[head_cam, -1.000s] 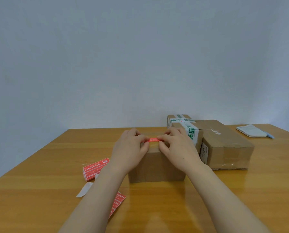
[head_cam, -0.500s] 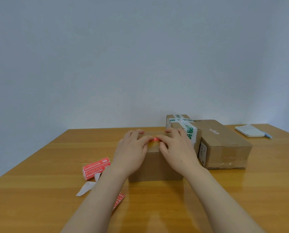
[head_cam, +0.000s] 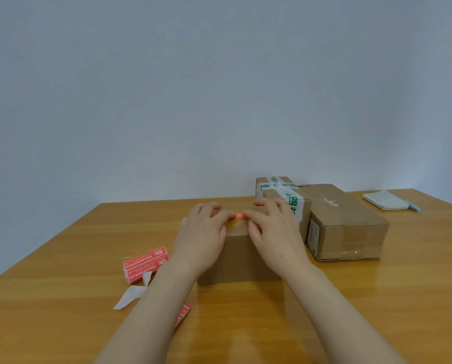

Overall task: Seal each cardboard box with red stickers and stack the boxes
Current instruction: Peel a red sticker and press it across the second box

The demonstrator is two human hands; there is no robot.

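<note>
Wooden table (head_cam: 62, 311), lower half of frame.
- 1 cardboard box (head_cam: 238, 256), centre; red sticker (head_cam: 239, 216) on its top, pressed under the fingertips of the left hand (head_cam: 201, 237) and right hand (head_cam: 274, 237).
- 2 boxes, right of centre, touching: taped box (head_cam: 280, 190), plain box (head_cam: 345, 227).
- Sticker pack (head_cam: 146, 265), white backing paper (head_cam: 130, 296), loose sticker strip (head_cam: 184, 312), lower left.
- Notebook (head_cam: 385, 200) and pen (head_cam: 414, 206), far right.

Most likely a plain office or small parcel-packing room. Judged so from a bare, pale grey-blue wall (head_cam: 219, 88) behind a light wooden bench (head_cam: 62, 298) carrying three brown cardboard boxes (head_cam: 345, 227), one bound in white tape (head_cam: 291, 199) printed green. Also from a stack of red sticker strips (head_cam: 146, 264) and a peeled white backing slip (head_cam: 130, 296) at the left, plus a notepad (head_cam: 385, 199) and light blue pen (head_cam: 414, 207) near the far right corner.
</note>
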